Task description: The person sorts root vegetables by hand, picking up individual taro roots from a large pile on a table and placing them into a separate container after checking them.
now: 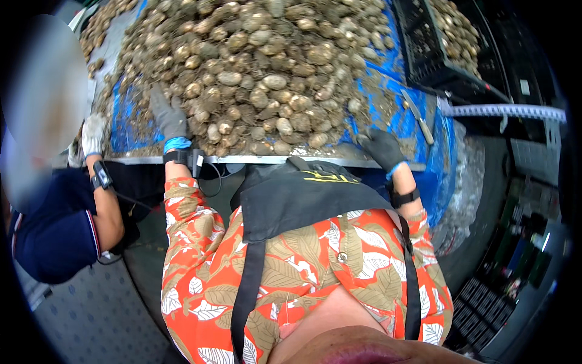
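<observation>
A large heap of small, soil-covered tubers with hairy roots, taro-like in look, covers the table in front of me. My left hand, in a dark grey glove, lies at the heap's left edge with its fingers stretched out, touching soil and tubers. At the table's near edge, right of the heap, is my right hand, also in a dark glove. Its fingers are curled; whatever they may hold is hidden. Beyond the right hand a knife with a light handle lies on the soil-strewn blue sheet.
At left, a co-worker's white-gloved hand rests by the table's edge. A black crate holding more tubers stands at the far right. Clear plastic wrapping hangs beside the table. A pale blurred shape covers the upper left.
</observation>
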`<move>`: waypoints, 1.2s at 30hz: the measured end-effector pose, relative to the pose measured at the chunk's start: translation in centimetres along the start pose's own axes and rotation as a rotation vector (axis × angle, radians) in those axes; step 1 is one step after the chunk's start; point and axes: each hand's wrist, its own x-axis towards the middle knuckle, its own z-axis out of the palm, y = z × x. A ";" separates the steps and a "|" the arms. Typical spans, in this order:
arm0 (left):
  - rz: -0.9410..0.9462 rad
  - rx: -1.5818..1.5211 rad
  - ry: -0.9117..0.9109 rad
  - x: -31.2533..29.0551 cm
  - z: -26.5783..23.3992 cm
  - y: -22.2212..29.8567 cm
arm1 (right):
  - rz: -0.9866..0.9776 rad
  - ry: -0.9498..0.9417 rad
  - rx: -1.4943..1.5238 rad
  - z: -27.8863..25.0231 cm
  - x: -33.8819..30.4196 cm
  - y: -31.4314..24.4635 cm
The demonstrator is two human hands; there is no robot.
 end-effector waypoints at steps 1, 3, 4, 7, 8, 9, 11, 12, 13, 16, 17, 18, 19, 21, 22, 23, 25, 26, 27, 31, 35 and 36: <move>-0.034 -0.030 -0.033 0.5 0.0 -0.3 | 0.044 0.017 -0.002 -0.3 0.0 -0.4; -0.139 -0.252 -0.202 1.4 -1.6 -0.2 | -0.017 0.168 0.093 -0.9 -0.2 -0.8; -0.123 -0.262 -0.233 1.3 -1.8 -0.2 | -0.021 0.218 0.165 -1.1 -0.3 -0.7; -0.132 -0.279 -0.259 0.0 -2.5 -0.5 | -0.058 0.291 0.278 -1.6 0.9 -0.3; -0.145 -0.284 -0.261 -0.5 -2.7 -0.5 | -0.057 0.272 0.240 -2.0 1.5 0.0; -0.212 -0.302 -0.259 -1.0 -3.3 0.5 | -0.049 0.248 0.196 -2.5 2.0 0.3; -0.353 -0.331 -0.246 -2.0 -4.3 2.6 | -0.049 0.134 0.160 -3.3 3.2 0.3; -0.317 -0.263 -0.202 -2.2 -4.3 2.5 | -0.053 0.078 0.148 -3.4 3.9 0.2; -0.312 -0.267 -0.199 -2.7 -4.3 2.6 | -0.056 0.022 0.136 -3.4 4.5 0.1; -0.311 -0.361 -0.155 -1.8 -7.4 9.4 | -0.004 0.015 -0.013 -1.0 6.6 1.2; -0.314 -0.444 -0.148 -1.7 -8.1 11.7 | -0.027 0.039 -0.026 -0.8 7.0 1.1; -0.325 -0.524 -0.136 -1.8 -8.7 13.5 | -0.055 0.058 -0.043 -0.6 7.6 1.0; -0.326 -0.608 -0.133 -1.8 -9.1 15.5 | -0.074 0.081 -0.054 -0.5 7.7 1.0; -0.255 -0.654 -0.240 -1.5 -8.9 20.5 | -0.163 0.098 0.144 0.2 8.6 3.4; -0.278 -0.697 -0.336 -1.8 -8.7 22.7 | -0.249 0.061 0.326 -0.2 8.6 4.2; -0.298 -0.735 -0.427 -2.2 -8.3 24.7 | -0.339 0.022 0.511 -0.4 8.8 4.6; -0.271 -0.833 -0.730 -2.7 -6.5 27.9 | -0.350 -0.159 0.519 -4.4 6.6 2.5; -0.248 -0.855 -0.808 -3.2 -5.2 29.7 | -0.413 -0.162 0.604 -5.3 5.8 1.7; -0.222 -0.875 -0.888 -3.6 -3.7 31.2 | -0.477 -0.163 0.691 -5.7 5.4 1.2; 0.071 -0.919 -0.940 -4.2 0.3 34.8 | -0.717 0.003 0.951 -4.5 5.3 0.5; 0.124 -0.864 -0.974 -3.4 0.1 35.9 | -0.437 -0.104 0.900 -6.0 3.8 -0.5; 0.095 -0.878 -0.969 -3.5 0.1 36.1 | -0.506 -0.003 0.900 -5.3 4.1 -0.5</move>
